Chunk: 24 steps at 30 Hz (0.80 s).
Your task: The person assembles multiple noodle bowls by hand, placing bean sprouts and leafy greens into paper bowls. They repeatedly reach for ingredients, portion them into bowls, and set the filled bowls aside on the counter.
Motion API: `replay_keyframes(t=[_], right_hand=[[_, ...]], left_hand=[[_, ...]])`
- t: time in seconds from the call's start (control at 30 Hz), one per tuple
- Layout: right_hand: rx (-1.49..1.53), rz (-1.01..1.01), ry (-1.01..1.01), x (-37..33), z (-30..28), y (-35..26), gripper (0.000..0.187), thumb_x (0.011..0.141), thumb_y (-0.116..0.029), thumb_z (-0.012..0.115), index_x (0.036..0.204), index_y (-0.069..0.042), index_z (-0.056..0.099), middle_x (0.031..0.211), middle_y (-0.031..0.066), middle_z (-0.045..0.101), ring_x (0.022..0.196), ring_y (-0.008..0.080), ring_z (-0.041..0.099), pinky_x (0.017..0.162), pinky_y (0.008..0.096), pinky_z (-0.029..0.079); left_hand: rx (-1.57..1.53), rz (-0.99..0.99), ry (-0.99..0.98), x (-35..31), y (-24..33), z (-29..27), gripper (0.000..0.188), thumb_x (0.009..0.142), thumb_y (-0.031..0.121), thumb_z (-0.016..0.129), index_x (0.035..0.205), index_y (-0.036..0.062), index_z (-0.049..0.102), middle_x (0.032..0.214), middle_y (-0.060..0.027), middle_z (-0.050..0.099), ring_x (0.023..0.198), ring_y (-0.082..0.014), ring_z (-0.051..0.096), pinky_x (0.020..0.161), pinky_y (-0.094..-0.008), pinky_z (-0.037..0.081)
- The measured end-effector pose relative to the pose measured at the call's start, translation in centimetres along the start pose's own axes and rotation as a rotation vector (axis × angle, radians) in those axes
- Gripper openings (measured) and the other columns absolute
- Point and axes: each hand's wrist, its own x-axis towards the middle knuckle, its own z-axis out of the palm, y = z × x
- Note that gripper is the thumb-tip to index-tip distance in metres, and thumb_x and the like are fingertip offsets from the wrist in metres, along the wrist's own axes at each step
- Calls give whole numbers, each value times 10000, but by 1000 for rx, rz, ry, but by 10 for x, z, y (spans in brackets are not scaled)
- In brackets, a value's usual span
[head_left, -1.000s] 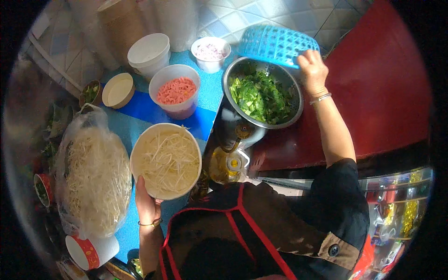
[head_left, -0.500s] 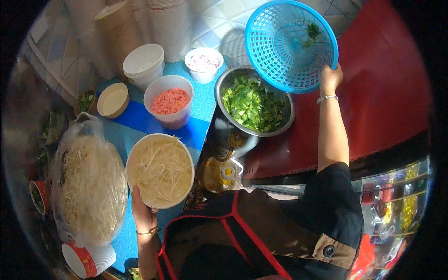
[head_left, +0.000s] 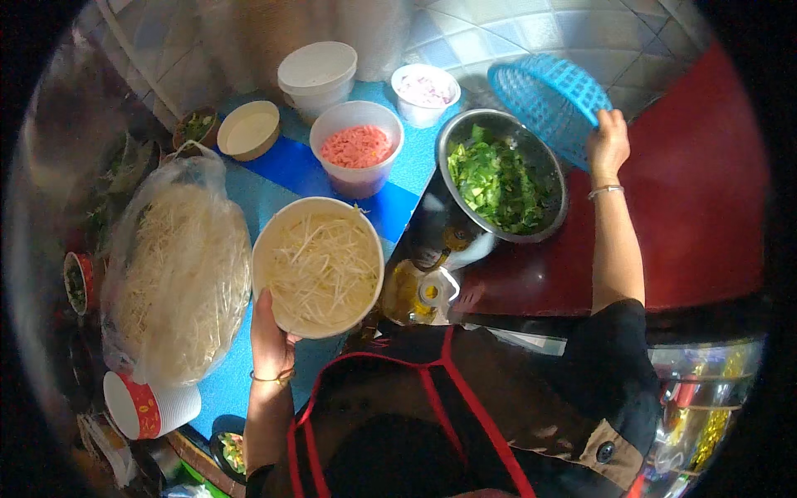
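My left hand grips the near rim of a white tub, its thumb over the edge. Bean sprouts lie inside that tub. At the upper right, my right hand is closed on the rim of a blue plastic colander, which is tilted steeply beside the far wall. Just left of the colander and below it stands a steel bowl of chopped leafy greens. The colander's inside is mostly turned out of sight.
A clear bag of bean sprouts lies on the blue table. Behind are a tub of pink chopped food, a small tub of chopped onion and white tubs. An oil jug stands beside the red surface. Stacked paper cups lie at left.
The colander has turned from showing its open inside to a steep tilt, and my right hand has turned with it. The view has shifted, so the table things appear farther right.
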Motion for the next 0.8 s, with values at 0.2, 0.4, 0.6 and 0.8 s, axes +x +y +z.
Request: replay_keyframes(t=[0.2, 0.4, 0.6, 0.8], right_hand=[[673, 602, -88, 35, 12, -31, 82, 693, -83, 586, 757, -38, 562, 646, 91, 576, 590, 199, 554, 546, 328, 438], [1543, 923, -673, 21, 55, -155, 194, 667, 7, 563, 860, 21, 572, 757, 100, 593, 630, 187, 558, 562, 327, 470], [1258, 724, -925, 13, 77, -213, 320, 728, -122, 609, 969, 73, 530, 913, 182, 592, 788, 271, 592, 681, 375, 487], [541, -251, -400, 61, 41, -236, 352, 733, -295, 612, 972, -44, 547, 1089, 150, 519, 1000, 324, 509, 770, 389, 449]], left_hand=[[71, 55, 198, -17, 7, 3, 368, 893, 363, 370, 1074, 53, 450, 730, -22, 543, 436, -78, 427, 331, -196, 268], [58, 101, 160, -19, 8, -6, 369, 892, 365, 365, 1068, 53, 452, 706, -25, 537, 435, -82, 433, 322, -204, 262], [54, 132, 176, -28, 11, -4, 381, 896, 356, 361, 1075, 32, 455, 742, -39, 559, 457, -92, 461, 338, -209, 293], [-30, 205, 302, -37, 7, 0, 436, 894, 337, 375, 1165, -4, 409, 1017, -98, 560, 816, -156, 570, 601, -248, 455]])
